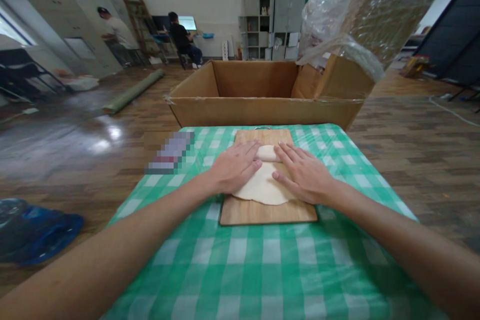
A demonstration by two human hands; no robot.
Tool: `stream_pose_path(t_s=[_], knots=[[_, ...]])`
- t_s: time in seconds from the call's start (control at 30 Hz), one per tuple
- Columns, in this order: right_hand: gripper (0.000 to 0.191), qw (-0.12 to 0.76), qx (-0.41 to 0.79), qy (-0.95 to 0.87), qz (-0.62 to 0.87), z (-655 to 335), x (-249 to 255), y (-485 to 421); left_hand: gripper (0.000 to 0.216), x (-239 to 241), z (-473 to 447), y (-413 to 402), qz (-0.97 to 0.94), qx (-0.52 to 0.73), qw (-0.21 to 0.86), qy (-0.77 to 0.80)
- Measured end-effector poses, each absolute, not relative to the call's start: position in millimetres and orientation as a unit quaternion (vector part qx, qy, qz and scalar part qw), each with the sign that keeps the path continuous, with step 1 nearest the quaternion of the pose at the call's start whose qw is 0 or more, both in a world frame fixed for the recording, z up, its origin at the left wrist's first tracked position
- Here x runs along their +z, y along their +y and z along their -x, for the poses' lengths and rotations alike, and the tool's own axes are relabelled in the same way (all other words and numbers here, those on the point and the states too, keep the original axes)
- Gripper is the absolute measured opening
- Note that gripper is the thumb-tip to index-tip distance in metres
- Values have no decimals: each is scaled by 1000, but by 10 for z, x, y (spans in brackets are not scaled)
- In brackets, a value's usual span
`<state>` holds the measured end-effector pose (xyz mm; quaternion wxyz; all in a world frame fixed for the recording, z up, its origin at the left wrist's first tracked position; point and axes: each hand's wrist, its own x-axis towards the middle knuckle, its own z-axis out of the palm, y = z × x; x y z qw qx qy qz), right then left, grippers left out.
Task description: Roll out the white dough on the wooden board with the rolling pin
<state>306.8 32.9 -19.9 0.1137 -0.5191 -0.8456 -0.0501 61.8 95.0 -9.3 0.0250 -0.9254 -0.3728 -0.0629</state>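
A flat sheet of pale dough (262, 187) lies on a wooden cutting board (262, 212) on a table with a green and white checked cloth (262, 270). The far edge of the dough is rolled up into a thick roll (268, 153). My left hand (234, 166) rests palm down on the left part of the dough, fingers stretched onto the roll. On the right part lies my right hand (305, 172), also flat, fingertips at the roll. Neither hand grips anything.
A big open cardboard box (262, 105) stands on the floor just beyond the table, with a plastic-wrapped bundle (360, 15) at its right. A blurred patch (168, 152) sits at the table's left corner. A blue bag (33, 232) lies at left. Two people are far back.
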Motion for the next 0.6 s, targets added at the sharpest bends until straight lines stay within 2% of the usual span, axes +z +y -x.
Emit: stream_pose_path(t_s=[0.33,0.6], knots=[[87,117,-44,-856,501,-3058,-163,27,71,-23,-510,604,931,-39,12,-362],[88,114,33,-850,513,-3098,-90,458,64,-41,-637,1060,923,-32,-17,-383]])
